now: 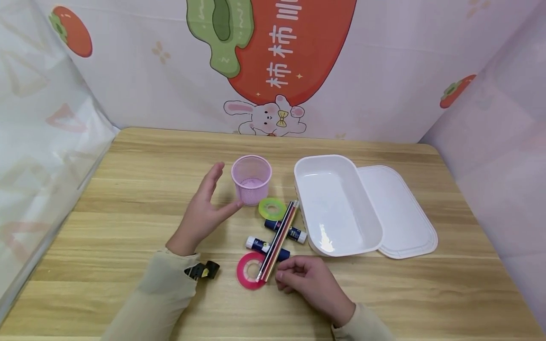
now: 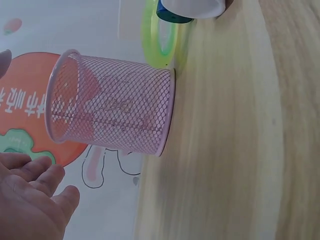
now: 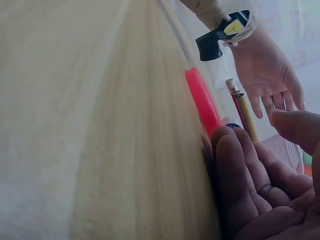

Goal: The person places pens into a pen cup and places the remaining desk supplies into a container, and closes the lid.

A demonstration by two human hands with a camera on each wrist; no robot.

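A pink mesh pen cup point(image 1: 251, 192) stands upright in the middle of the table. My left hand point(image 1: 200, 215) reaches beside its left side, thumb and fingers spread, the thumb tip overlapping the cup's lower edge in the head view. Between the left wrist view's cup point(image 2: 112, 102) and the left fingers point(image 2: 42, 187) a gap shows. My right hand point(image 1: 309, 282) rests low near the table with loosely curled fingers and nothing in them. Just left of it, a bundle of pencils point(image 1: 278, 241) lies across two blue glue sticks point(image 1: 295, 234) and a pink tape roll point(image 1: 242, 272).
A green tape roll point(image 1: 263, 210) lies by the cup's base. To the right sit a white open box point(image 1: 334, 203) and its flat white lid point(image 1: 398, 213), partly under the box's edge. A printed cloth point(image 1: 362, 94) hangs behind the table.
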